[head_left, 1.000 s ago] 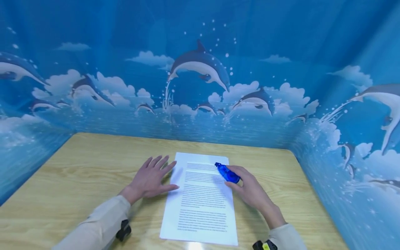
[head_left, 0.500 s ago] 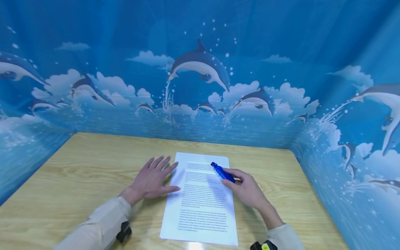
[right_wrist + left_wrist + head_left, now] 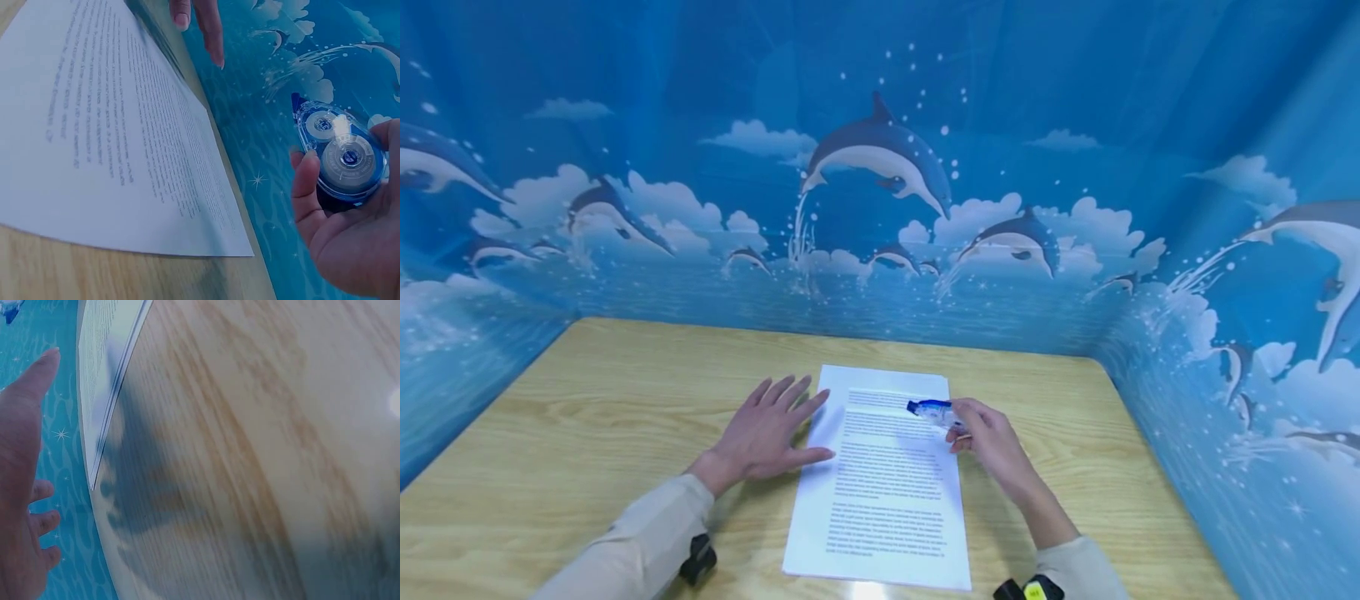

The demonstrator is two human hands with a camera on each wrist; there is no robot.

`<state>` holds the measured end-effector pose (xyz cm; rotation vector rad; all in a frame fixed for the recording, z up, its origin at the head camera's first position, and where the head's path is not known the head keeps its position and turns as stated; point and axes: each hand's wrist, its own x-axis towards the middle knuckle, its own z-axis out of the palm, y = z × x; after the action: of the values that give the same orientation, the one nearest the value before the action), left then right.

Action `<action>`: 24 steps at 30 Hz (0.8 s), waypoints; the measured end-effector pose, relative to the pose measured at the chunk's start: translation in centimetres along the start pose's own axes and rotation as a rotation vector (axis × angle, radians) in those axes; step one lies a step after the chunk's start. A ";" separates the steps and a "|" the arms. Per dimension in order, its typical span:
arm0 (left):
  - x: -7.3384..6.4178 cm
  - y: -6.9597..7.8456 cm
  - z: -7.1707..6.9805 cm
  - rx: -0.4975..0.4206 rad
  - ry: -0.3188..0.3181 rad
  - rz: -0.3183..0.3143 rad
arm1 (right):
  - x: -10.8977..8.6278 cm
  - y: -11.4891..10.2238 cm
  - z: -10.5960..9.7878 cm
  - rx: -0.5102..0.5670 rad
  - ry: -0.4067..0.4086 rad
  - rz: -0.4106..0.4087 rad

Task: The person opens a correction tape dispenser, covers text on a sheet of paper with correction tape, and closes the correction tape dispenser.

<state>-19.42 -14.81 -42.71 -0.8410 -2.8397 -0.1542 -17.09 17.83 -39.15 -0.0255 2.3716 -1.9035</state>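
Note:
A blue correction tape dispenser (image 3: 934,412) with clear casing is held between the fingers and thumb of my right hand (image 3: 997,450), over the upper right of the printed paper (image 3: 887,500). Through the casing, in the right wrist view, the two round spools of the correction tape (image 3: 345,156) show. My left hand (image 3: 767,429) has its fingers spread, with index finger and thumb tips reaching over the paper's left edge. Seen in the left wrist view, the left hand (image 3: 19,462) casts a shadow on the table beside the sheets.
The paper lies on a wood-grain table (image 3: 647,392), its edge showing several stacked sheets. A blue curtain (image 3: 737,192) printed with dolphins and clouds stands around the table's back and sides. Each wrist carries a small black device (image 3: 698,560).
My right hand has turned the correction tape, so its clear side now shows instead of its blue side. It has shifted slightly left over the paper. The left hand stays almost still.

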 end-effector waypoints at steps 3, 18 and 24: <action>-0.1 0.0 -0.1 0.000 -0.004 -0.002 | 0.2 -0.2 0.1 0.009 -0.009 0.022; -0.1 0.1 0.1 -0.037 -0.002 0.006 | 0.4 -0.4 0.6 -0.138 -0.047 0.060; 0.9 1.1 -0.7 -0.225 0.011 0.039 | 0.4 -0.4 0.8 -0.144 -0.046 0.028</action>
<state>-19.46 -13.54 -41.78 -0.9330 -2.8302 -0.4781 -17.47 16.87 -38.92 -0.0465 2.4600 -1.6977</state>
